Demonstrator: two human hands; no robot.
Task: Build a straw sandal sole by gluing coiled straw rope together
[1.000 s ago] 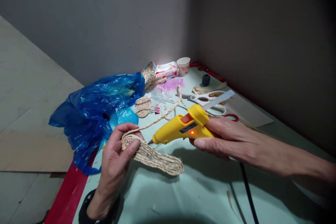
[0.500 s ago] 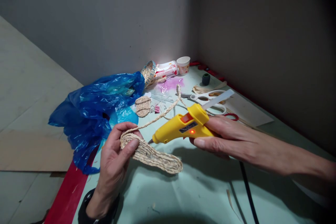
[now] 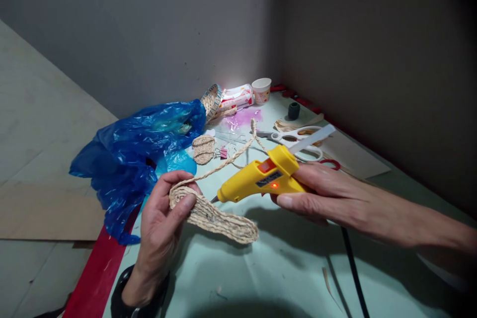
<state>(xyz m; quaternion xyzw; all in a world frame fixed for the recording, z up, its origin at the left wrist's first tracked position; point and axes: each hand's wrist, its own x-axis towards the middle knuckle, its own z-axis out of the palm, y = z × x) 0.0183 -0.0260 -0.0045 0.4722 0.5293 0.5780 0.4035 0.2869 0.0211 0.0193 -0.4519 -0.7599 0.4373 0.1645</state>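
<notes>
My left hand (image 3: 166,213) pinches a long, flat oval coil of braided straw cord (image 3: 219,223) near its left end, thumb on top. From that end a loose length of the braid (image 3: 231,160) runs up and to the right, then bends over near the scissors. In my right hand (image 3: 316,194) is a yellow glue gun (image 3: 257,179) with a lit red light and a pale glue stick (image 3: 313,138) poking out of its back. Its metal nozzle points left at the coil's upper edge, touching or very close; I cannot tell which. The trigger fingers are mostly hidden.
A blue plastic bag (image 3: 130,144) spreads across the table's left side. White-handled scissors (image 3: 298,135), a small woven piece (image 3: 203,150), a pink binder clip (image 3: 222,153), a paper cup (image 3: 261,91) and a dark spool (image 3: 293,111) lie farther back. A black cord (image 3: 353,268) hangs below the gun.
Almost nothing differs. The view has shifted very slightly, while both hands, the coil and the glue gun keep nearly the same positions.
</notes>
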